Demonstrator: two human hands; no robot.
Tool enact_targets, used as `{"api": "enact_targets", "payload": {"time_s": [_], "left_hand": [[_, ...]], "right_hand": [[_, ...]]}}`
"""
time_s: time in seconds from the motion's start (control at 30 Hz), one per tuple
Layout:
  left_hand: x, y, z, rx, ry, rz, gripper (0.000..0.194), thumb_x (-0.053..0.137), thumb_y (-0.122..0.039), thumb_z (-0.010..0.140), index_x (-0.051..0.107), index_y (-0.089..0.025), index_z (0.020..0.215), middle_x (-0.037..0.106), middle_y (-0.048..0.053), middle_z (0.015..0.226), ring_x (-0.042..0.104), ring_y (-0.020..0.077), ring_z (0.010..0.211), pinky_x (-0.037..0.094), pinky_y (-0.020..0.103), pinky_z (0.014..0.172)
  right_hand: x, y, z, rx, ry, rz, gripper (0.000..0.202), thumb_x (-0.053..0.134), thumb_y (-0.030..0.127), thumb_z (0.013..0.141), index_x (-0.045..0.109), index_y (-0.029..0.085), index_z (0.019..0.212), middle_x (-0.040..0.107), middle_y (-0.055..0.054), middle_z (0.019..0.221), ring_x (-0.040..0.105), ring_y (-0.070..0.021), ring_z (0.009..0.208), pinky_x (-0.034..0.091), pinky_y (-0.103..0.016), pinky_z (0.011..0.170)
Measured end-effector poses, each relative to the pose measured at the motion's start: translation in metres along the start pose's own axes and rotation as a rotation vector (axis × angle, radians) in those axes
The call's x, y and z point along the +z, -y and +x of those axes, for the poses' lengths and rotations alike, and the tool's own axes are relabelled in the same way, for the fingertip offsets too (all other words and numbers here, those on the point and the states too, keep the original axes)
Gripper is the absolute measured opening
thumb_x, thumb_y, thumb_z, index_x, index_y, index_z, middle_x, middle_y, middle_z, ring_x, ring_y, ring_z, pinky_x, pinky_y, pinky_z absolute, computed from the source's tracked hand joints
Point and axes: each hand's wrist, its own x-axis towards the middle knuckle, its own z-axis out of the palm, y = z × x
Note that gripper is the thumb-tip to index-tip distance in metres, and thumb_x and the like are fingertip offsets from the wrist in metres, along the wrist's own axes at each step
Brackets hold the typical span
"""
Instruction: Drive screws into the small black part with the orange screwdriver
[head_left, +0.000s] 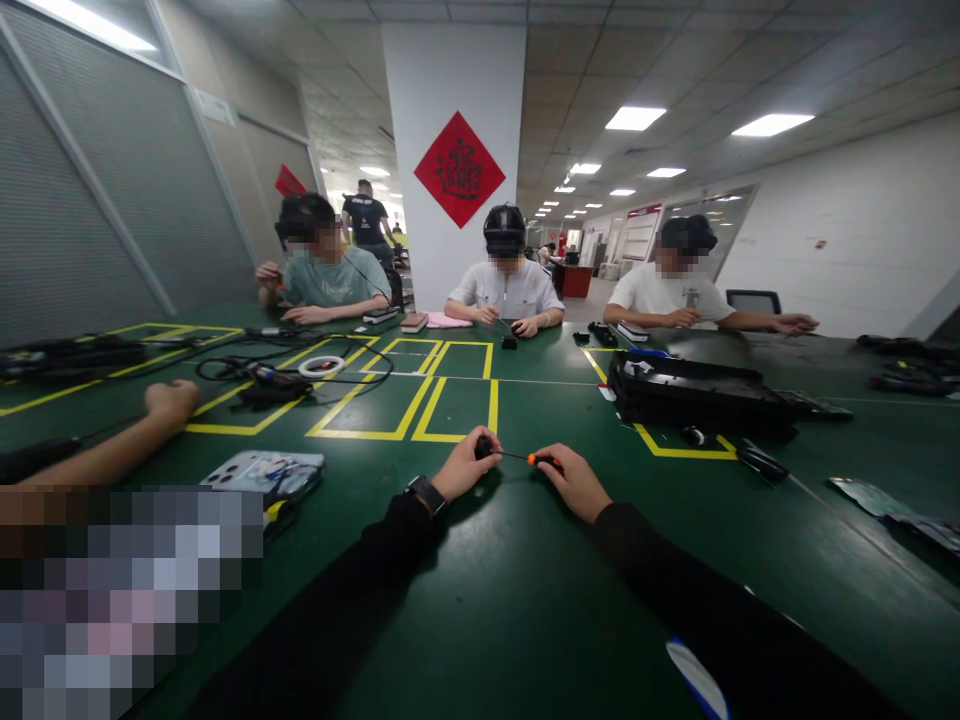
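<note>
Screwdriver (514, 456) is held by its orange-and-black handle (534, 460) in the closed fingers of the right hand (576, 483), pointed at a small black part (484, 447) pinched by the left hand (463, 468), over the green table (480, 620). Probably light and stiff; best gripped by the handle.

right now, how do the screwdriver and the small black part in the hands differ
The screwdriver is long and thin; the small black part is compact and chunky.
The screwdriver shows orange on its handle, while the small black part looks dark all over.
The screwdriver is in the right hand, the small black part in the left hand.
Both are held in the fingers.
</note>
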Motion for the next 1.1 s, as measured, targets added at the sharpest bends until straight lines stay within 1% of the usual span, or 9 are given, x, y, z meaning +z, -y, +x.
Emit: {"api": "enact_targets", "payload": {"time_s": [0.27, 0.5, 0.73, 0.9, 1.0, 1.1], "left_hand": [[-0.0003, -0.0009, -0.0004, -0.023, -0.007, -0.004, 0.017, 0.054, -0.023, 0.069, 0.049, -0.017, 0.084, 0.056, 0.000, 0.081, 0.052, 0.0120, 0.076, 0.041, 0.027, 0.073], [0.0004, 0.0032, 0.0010, -0.027, -0.019, 0.006, 0.018, 0.055, -0.023, 0.068, 0.049, -0.017, 0.083, 0.056, 0.000, 0.080, 0.052, 0.0115, 0.074, 0.041, 0.026, 0.071], [-0.0001, 0.0008, -0.0003, -0.018, -0.037, 0.037, 0.018, 0.056, -0.026, 0.068, 0.050, -0.017, 0.083, 0.056, 0.000, 0.079, 0.052, 0.0112, 0.074, 0.041, 0.025, 0.070], [-0.0001, -0.0005, -0.0013, -0.055, -0.073, 0.042, 0.017, 0.053, -0.031, 0.070, 0.051, -0.017, 0.080, 0.055, -0.002, 0.072, 0.050, 0.0099, 0.065, 0.041, 0.023, 0.064], [-0.0008, 0.0003, -0.0008, -0.048, -0.073, 0.071, 0.017, 0.052, -0.031, 0.071, 0.051, -0.017, 0.078, 0.055, -0.002, 0.069, 0.050, 0.0097, 0.061, 0.041, 0.023, 0.061], [-0.0005, -0.0014, -0.0009, -0.004, -0.089, 0.164, 0.014, 0.053, -0.029, 0.070, 0.052, -0.016, 0.075, 0.057, -0.001, 0.071, 0.051, 0.0112, 0.064, 0.041, 0.025, 0.064]], "right_hand": [[0.0012, -0.0019, 0.0002, 0.010, -0.016, 0.003, 0.018, 0.044, 0.023, 0.082, 0.058, 0.018, 0.093, 0.058, -0.005, 0.089, 0.051, -0.0151, 0.086, 0.039, -0.030, 0.079], [-0.0018, -0.0034, -0.0014, 0.023, -0.026, 0.014, 0.018, 0.045, 0.022, 0.081, 0.058, 0.018, 0.093, 0.058, -0.005, 0.090, 0.052, -0.0155, 0.087, 0.039, -0.030, 0.080], [-0.0059, -0.0026, -0.0024, 0.032, -0.005, -0.001, 0.018, 0.045, 0.022, 0.081, 0.058, 0.018, 0.093, 0.058, -0.005, 0.090, 0.051, -0.0154, 0.086, 0.039, -0.030, 0.079], [-0.0069, -0.0026, -0.0038, 0.044, -0.006, -0.017, 0.018, 0.045, 0.022, 0.081, 0.058, 0.018, 0.092, 0.058, -0.005, 0.089, 0.051, -0.0152, 0.085, 0.040, -0.030, 0.078], [-0.0071, -0.0028, -0.0036, 0.054, -0.014, -0.025, 0.018, 0.045, 0.022, 0.080, 0.058, 0.018, 0.092, 0.058, -0.005, 0.088, 0.051, -0.0153, 0.085, 0.040, -0.030, 0.078], [-0.0069, -0.0046, -0.0031, 0.096, -0.046, -0.061, 0.017, 0.045, 0.022, 0.079, 0.058, 0.017, 0.089, 0.057, -0.005, 0.086, 0.051, -0.0156, 0.083, 0.040, -0.030, 0.076]]}}
